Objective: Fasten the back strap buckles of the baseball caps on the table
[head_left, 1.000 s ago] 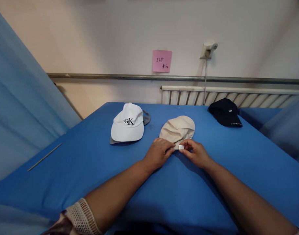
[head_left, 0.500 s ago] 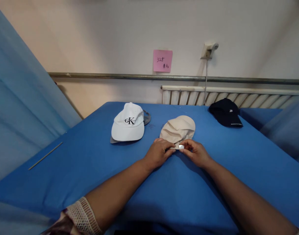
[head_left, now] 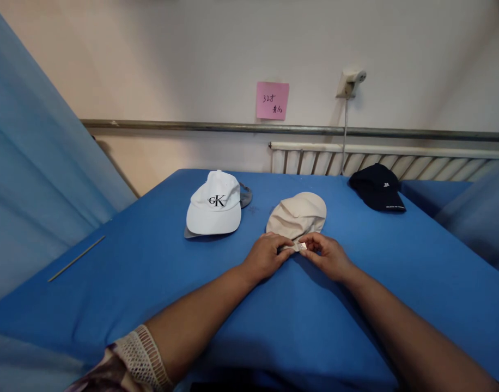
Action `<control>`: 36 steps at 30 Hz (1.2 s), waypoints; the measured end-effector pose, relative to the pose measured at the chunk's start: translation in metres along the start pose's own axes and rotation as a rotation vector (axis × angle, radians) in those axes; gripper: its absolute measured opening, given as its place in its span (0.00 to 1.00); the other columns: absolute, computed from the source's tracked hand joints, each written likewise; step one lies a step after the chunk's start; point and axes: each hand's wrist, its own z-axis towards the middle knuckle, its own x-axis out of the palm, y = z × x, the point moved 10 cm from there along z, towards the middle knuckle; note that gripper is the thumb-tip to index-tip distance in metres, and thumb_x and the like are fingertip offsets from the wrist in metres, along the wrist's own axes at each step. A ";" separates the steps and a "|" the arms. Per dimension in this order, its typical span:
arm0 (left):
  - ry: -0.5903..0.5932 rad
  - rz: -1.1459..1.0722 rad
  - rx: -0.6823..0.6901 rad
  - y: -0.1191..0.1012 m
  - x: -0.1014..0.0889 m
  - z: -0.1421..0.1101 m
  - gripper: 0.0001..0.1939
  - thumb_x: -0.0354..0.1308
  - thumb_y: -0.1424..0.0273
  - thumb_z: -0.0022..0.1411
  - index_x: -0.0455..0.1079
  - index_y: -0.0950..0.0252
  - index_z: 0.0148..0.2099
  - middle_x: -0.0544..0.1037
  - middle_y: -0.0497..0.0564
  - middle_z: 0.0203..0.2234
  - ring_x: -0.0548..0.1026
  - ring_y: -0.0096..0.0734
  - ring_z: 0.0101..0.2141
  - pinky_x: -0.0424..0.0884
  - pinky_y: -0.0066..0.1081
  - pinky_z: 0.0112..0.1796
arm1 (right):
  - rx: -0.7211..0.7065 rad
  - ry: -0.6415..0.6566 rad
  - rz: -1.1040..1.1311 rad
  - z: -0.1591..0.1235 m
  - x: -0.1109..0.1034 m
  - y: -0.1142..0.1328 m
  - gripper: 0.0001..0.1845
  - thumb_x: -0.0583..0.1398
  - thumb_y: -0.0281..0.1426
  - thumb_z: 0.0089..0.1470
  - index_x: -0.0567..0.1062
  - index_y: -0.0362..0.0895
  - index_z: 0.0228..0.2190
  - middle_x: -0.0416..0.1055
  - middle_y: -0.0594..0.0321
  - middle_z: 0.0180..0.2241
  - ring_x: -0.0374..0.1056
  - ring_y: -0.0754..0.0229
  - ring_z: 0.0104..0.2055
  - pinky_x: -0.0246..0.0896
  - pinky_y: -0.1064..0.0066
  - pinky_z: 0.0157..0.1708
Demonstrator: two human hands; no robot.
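Cap (head_left: 296,212), beige, one, crown creased, resting on a blue-covered table (head_left: 192,305); far side rounded, near edge drawn out into a narrow band (head_left: 296,247). Left hand (head_left: 269,256): at the near left edge of the beige cap, thumb and forefinger pinching the band. Right hand (head_left: 327,258): at the near right edge, thumb and fingertips gripping a small pale, shiny piece (head_left: 303,246) at the band's end; whether buckle or label, cannot tell. Bearing: the beige cap lies directly beyond both hands, its long axis running away from them with a lean to the right; the left hand overlaps it more and is the nearer. White cap (head_left: 213,218), marked with black letters, on a grey cap (head_left: 245,197): left of the beige cap, well apart. Black cap (head_left: 374,185): right of it and farther back. Thin stick (head_left: 77,258): far left of it. Change from half a second ago: the shiny piece has tilted, and more of the band shows between the fingertips; the other caps lie as before.
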 end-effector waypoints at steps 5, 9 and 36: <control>-0.017 -0.097 -0.047 0.009 0.002 0.000 0.09 0.59 0.67 0.60 0.76 0.61 0.43 0.81 0.48 0.35 0.74 0.32 0.37 0.66 0.31 0.42 | 0.002 0.029 -0.067 0.000 0.000 -0.001 0.11 0.59 0.32 0.53 0.73 0.46 0.41 0.71 0.65 0.27 0.67 0.62 0.28 0.63 0.70 0.30; -0.021 -0.113 -0.068 0.011 0.002 0.000 0.10 0.59 0.67 0.59 0.76 0.61 0.43 0.80 0.48 0.35 0.75 0.33 0.37 0.67 0.31 0.42 | -0.010 0.045 -0.183 0.001 0.000 0.002 0.11 0.59 0.30 0.53 0.73 0.47 0.40 0.73 0.64 0.30 0.67 0.61 0.30 0.62 0.69 0.32; -0.010 0.045 -0.046 0.000 -0.009 -0.004 0.09 0.56 0.69 0.61 0.72 0.61 0.44 0.79 0.49 0.34 0.71 0.37 0.40 0.58 0.41 0.48 | -0.024 0.016 -0.066 0.002 -0.002 0.003 0.10 0.61 0.36 0.53 0.74 0.47 0.38 0.68 0.66 0.26 0.63 0.63 0.27 0.60 0.71 0.28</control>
